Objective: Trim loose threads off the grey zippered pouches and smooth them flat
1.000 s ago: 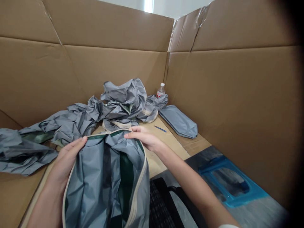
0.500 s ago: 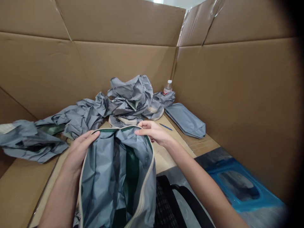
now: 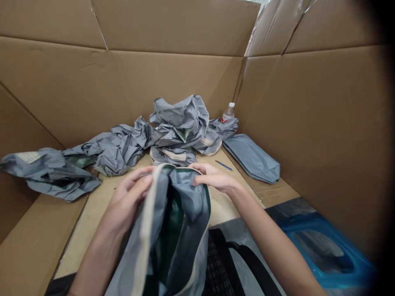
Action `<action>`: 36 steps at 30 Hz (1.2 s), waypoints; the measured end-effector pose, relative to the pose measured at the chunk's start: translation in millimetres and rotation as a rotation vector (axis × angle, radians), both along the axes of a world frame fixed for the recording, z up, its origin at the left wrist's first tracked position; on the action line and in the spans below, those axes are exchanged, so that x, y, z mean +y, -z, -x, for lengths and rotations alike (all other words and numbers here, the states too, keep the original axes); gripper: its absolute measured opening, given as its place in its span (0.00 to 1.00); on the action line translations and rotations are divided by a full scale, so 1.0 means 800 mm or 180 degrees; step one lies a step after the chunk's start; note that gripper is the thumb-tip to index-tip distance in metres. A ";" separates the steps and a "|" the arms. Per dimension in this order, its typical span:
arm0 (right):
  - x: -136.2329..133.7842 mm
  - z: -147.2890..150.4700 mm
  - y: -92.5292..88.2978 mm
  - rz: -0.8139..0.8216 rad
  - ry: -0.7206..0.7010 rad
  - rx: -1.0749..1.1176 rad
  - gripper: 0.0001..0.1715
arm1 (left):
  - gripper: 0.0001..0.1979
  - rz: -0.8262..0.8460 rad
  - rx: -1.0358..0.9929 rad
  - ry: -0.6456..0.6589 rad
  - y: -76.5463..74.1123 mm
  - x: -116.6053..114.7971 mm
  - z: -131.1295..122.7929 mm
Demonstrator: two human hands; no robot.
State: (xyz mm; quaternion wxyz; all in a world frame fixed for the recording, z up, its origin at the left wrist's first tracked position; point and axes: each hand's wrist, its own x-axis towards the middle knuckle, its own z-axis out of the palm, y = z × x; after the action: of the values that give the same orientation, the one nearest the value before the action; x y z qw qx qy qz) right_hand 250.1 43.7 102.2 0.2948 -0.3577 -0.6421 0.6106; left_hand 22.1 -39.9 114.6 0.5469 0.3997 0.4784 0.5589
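Note:
I hold a grey fabric bag [image 3: 175,242] with a cream zipper edge and a dark green lining, its mouth facing me. My left hand [image 3: 131,201] grips the left edge of the opening with fingers curled on the zipper band. My right hand [image 3: 214,179] pinches the far right rim of the opening. The bag hangs down toward my lap over the front edge of the cardboard-covered table [image 3: 92,213].
Several crumpled grey bags [image 3: 182,127] are heaped at the back, more at the left [image 3: 49,172]. A flat folded bag [image 3: 253,158], a blue pen [image 3: 224,165] and a water bottle [image 3: 228,112] lie at the right. Cardboard walls [image 3: 173,78] surround the table. A blue stool [image 3: 327,250] stands below right.
My hands have drawn closer together, narrowing the bag's opening, and the left edge has folded inward. The view has shifted left.

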 end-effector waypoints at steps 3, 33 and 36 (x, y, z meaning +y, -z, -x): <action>0.012 -0.006 0.027 0.0198 0.0171 0.0287 0.12 | 0.30 -0.0345 0.0003 0.0735 -0.005 -0.017 -0.007; -0.043 0.039 -0.033 -0.0391 0.1352 0.0766 0.11 | 0.28 -0.2624 0.4710 -0.0715 -0.012 -0.048 -0.060; -0.063 0.041 -0.047 -0.0662 0.1256 0.0757 0.19 | 0.36 -0.2261 0.4709 -0.1139 -0.022 -0.052 -0.058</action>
State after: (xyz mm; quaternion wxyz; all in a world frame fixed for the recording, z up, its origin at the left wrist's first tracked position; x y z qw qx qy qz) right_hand 217.0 -6.4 139.4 0.5170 -0.3695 -0.5800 0.5096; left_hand 68.2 -81.8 132.3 -0.1630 0.7296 0.5654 0.3483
